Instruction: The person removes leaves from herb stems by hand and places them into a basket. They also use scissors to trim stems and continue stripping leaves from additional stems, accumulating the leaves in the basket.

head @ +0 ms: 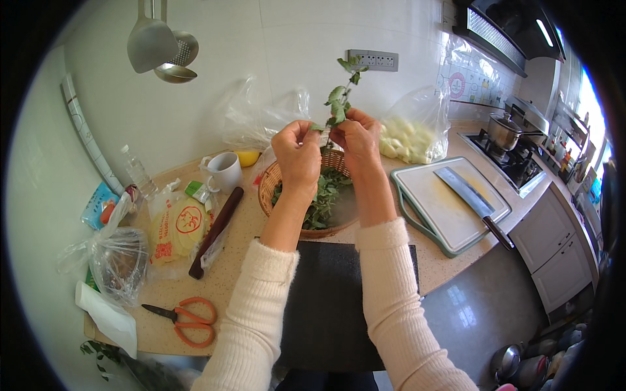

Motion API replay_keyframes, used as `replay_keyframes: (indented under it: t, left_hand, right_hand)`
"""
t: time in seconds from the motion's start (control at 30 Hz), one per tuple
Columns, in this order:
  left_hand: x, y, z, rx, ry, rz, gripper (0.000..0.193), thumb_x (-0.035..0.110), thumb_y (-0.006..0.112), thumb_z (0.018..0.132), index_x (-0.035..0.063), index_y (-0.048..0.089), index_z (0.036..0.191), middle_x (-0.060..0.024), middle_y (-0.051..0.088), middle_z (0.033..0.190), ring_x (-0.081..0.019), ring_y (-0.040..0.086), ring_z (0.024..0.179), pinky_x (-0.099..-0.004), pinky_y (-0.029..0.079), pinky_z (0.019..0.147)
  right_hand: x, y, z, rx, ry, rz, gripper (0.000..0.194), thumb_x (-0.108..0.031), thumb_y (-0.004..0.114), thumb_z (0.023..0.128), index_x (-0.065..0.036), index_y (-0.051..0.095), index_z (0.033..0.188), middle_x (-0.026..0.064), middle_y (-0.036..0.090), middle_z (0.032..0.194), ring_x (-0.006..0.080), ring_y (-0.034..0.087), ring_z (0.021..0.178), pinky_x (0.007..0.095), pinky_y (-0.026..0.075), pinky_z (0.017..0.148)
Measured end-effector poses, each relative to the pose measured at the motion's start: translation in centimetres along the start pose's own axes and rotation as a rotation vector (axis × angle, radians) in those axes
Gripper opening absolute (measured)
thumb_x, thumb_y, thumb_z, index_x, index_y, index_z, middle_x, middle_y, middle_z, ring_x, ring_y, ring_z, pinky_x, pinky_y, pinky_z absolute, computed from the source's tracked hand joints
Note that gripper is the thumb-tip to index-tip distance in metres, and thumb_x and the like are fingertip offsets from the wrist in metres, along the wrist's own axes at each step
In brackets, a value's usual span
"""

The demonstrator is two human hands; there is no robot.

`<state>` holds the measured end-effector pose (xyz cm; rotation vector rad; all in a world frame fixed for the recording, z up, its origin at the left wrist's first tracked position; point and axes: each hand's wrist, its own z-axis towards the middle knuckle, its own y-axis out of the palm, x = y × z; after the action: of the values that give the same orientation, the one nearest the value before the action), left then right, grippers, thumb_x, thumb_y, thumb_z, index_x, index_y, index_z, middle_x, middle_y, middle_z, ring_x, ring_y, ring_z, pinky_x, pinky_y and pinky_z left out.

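Note:
My right hand (361, 136) holds a leafy green herb sprig (337, 97) by its stem, with the leafy top rising in front of the wall. My left hand (299, 155) is just beside it, thumb and finger pinched on a small green leaf (316, 127). Both hands are raised over a round wicker basket (266, 190). Inside the basket lies a heap of loose green leaves (320, 205), partly hidden by my left hand and forearm. Below the basket, a black board or mat (325, 303) shows between my sleeves.
Right of the basket, a cleaver (464, 188) lies on a white cutting board (420, 185). Orange-handled scissors (195, 322), a dark brown rod (217, 232), a white mug (226, 171) and plastic bags are at left. A bag of pale pieces (408, 139) stands behind; a pot (503, 132) sits on the stove.

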<state>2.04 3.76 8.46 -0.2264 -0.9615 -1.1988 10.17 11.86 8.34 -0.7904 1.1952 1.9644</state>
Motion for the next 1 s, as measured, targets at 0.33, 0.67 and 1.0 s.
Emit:
replay_keyframes:
  t: [0.33, 0.67, 1.0]
  left_hand:
    - [-1.2, -0.9, 1.0, 0.035, 0.003, 0.041, 0.010, -0.004, 0.054, 0.078, -0.0046, 0.062, 0.073, 0.0003, 0.056, 0.066, -0.0041, 0.042, 0.054, -0.0211, 0.032, 0.048]
    - [-1.3, -1.1, 1.2, 0.026, -0.133, -0.020, 0.012, 0.001, 0.056, 0.076, -0.0047, 0.066, 0.075, -0.0020, 0.060, 0.065, -0.0071, 0.049, 0.061, -0.0225, 0.038, 0.056]
    - [0.5, -1.3, 0.8, -0.164, -0.276, -0.142, 0.011, 0.013, 0.068, 0.078, 0.0019, 0.067, 0.079, -0.0005, 0.062, 0.073, -0.0075, 0.052, 0.067, -0.0212, 0.040, 0.058]
  right_hand:
    - [-1.0, -1.8, 0.7, -0.136, 0.049, 0.232, 0.019, 0.005, 0.048, 0.079, 0.004, 0.061, 0.093, 0.0070, 0.059, 0.073, 0.0138, 0.056, 0.061, 0.0247, 0.050, 0.055]
    - [-1.3, -1.4, 0.2, -0.285, 0.100, 0.217, 0.018, 0.004, 0.050, 0.080, 0.002, 0.062, 0.092, 0.0061, 0.062, 0.077, 0.0134, 0.056, 0.063, 0.0235, 0.048, 0.054]
    - [-0.9, -1.3, 0.3, -0.322, 0.101, 0.146, 0.007, 0.000, 0.059, 0.079, -0.002, 0.064, 0.084, 0.0030, 0.062, 0.075, 0.0100, 0.056, 0.062, 0.0223, 0.046, 0.053]
